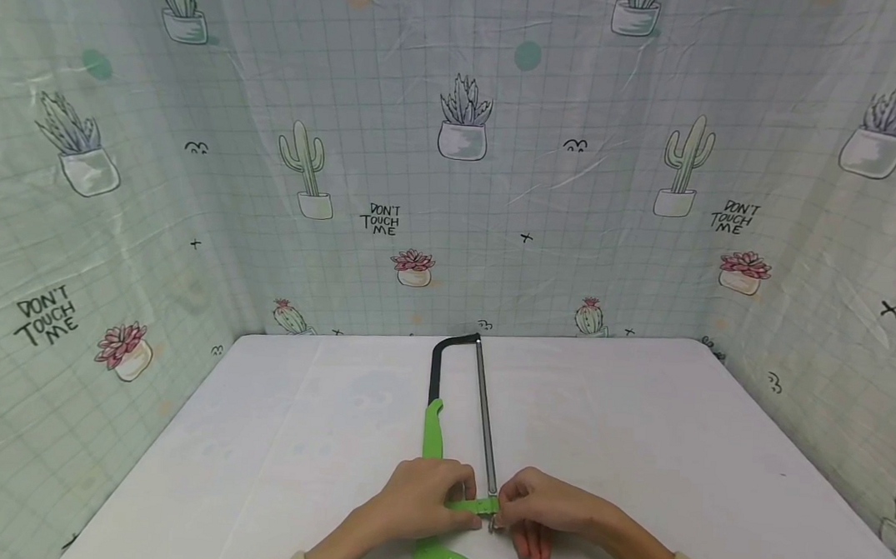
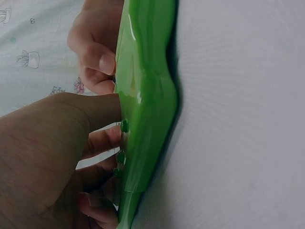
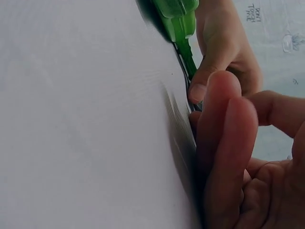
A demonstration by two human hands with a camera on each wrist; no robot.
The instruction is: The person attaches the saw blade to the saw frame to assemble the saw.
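A hacksaw lies on the white table, its green body toward me and its black bow pointing away. The thin grey blade runs along its right side. My left hand grips the green crosspiece at the blade's near end, thumb below and fingers above. From the right, my right hand pinches the small metal wing nut there with thumb and forefinger; its fingertips partly hide it. The green handle fills the middle of the left wrist view.
The white tabletop spreads out around the saw. Cloth walls printed with potted cacti stand behind the table and on both sides. The saw's handle runs off the bottom edge of the head view.
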